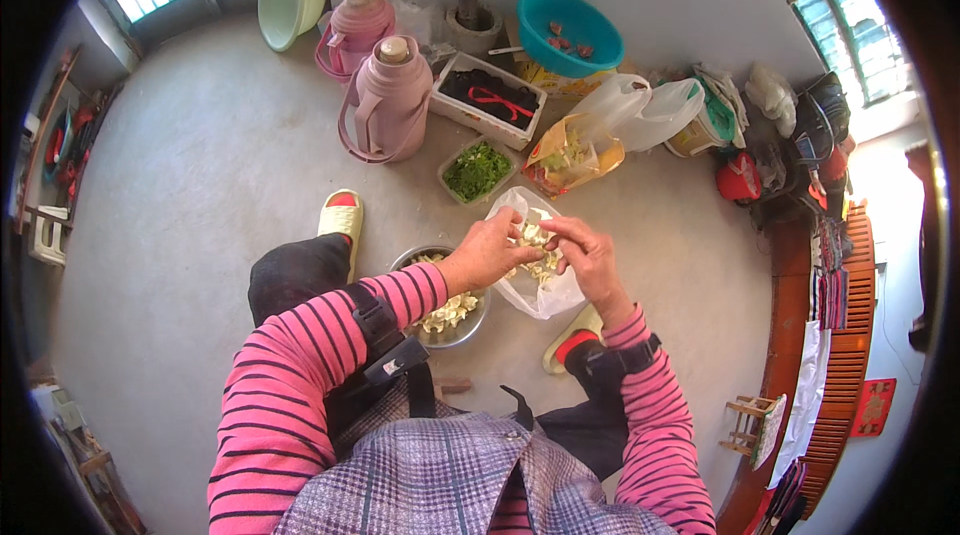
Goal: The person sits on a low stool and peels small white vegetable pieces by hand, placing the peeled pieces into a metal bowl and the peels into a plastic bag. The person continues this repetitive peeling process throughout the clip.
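My left hand (pixel 490 253) and my right hand (pixel 592 260) meet above a white plastic bag (pixel 553 303) on the floor. Small pale cream pieces (pixel 541 269) lie inside the bag. The fingers of both hands are bent and pinched close together; whatever is between them is too small to make out. Under my left wrist, partly covered by it, stands a round metal bowl (pixel 484 320). It holds similar cream-coloured pieces (pixel 449 313).
Beyond the bag sit a tub of chopped greens (pixel 477 172), an orange bag (pixel 573 168) and a white foam box (pixel 482 127). Two pink thermos flasks (pixel 392 100) stand far left of them. Behind are a teal basin (pixel 570 32) and plastic bags (pixel 655 115). My slippered feet flank the bowl and bag.
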A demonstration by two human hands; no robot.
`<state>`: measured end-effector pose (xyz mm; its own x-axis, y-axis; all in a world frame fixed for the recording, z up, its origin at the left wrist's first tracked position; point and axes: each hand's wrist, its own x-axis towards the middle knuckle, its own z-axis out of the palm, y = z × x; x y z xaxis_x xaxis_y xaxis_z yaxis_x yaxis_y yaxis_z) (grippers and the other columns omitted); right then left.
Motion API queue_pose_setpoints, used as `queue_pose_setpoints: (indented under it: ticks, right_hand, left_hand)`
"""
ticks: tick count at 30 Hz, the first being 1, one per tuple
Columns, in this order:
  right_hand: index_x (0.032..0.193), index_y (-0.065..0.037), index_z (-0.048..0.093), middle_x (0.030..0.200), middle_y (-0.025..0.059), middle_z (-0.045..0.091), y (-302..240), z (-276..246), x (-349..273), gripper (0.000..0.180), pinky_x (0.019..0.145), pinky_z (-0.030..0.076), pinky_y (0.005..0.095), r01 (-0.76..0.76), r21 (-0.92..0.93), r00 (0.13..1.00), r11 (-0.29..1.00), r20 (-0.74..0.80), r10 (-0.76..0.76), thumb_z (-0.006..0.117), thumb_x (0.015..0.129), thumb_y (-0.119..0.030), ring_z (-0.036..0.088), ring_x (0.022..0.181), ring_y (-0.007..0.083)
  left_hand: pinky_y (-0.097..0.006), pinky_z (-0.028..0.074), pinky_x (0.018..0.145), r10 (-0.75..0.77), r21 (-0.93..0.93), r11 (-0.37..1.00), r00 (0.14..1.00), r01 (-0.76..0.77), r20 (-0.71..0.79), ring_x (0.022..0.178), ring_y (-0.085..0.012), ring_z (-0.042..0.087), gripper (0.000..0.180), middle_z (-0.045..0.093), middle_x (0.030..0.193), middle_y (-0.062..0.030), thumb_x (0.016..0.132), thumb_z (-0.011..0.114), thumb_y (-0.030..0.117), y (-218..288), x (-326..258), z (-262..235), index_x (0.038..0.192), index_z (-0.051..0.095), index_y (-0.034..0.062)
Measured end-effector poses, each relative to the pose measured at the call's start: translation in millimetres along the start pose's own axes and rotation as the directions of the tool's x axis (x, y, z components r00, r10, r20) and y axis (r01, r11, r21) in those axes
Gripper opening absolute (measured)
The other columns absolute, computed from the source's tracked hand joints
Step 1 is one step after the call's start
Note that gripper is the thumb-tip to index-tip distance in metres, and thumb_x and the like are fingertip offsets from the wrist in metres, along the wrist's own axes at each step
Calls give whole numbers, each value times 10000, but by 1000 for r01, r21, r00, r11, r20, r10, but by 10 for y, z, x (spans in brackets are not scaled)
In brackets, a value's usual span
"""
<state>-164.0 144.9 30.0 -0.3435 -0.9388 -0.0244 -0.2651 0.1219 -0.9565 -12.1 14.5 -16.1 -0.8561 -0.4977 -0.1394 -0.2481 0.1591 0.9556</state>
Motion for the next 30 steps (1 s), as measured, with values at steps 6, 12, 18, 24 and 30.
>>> queue_pose_setpoints:
  ticks: [6,12,18,24,30]
  right_hand:
    - [1199,2,628,1117,70,627,-181,162,-219,309,637,513,228,42,140,996,989,-83,-30,459,940,18,606,863,117]
    - [1243,0,569,1120,96,620,-131,62,-147,309,653,509,214,31,81,994,996,-111,-22,489,946,-24,612,863,119]
    - [1194,-15,593,1056,43,627,-205,47,-81,271,705,510,249,103,-212,981,972,-141,-135,560,926,-33,589,830,118]
    - [1088,-16,626,917,-1,629,-146,48,-131,165,680,484,217,8,-156,994,988,-109,-25,602,952,-107,557,786,59]
    - [1008,-2,627,789,26,638,-89,82,-128,126,654,492,241,-67,-71,973,995,-225,50,620,939,-106,578,703,74]
  left_hand:
    - [-270,542,761,87,-392,919,992,-43,93,913,-100,637,308,626,990,-61,920,673,106,67,-14,-2,1151,506,-11]
    - [-279,570,718,80,-625,778,975,69,206,859,-142,673,262,654,955,-61,960,607,175,73,-24,-40,1144,538,1]
    - [-323,595,740,114,-665,733,939,142,326,839,-186,686,326,638,999,-136,1005,486,215,136,-41,-74,1212,515,-36]
    - [-358,598,739,80,-672,695,901,256,426,791,-220,688,341,643,978,-158,1009,453,243,161,-43,-74,1209,501,-29]
    - [-351,575,755,61,-771,566,918,292,393,843,-212,685,311,648,981,-122,1027,443,241,204,-39,-122,1220,493,2]
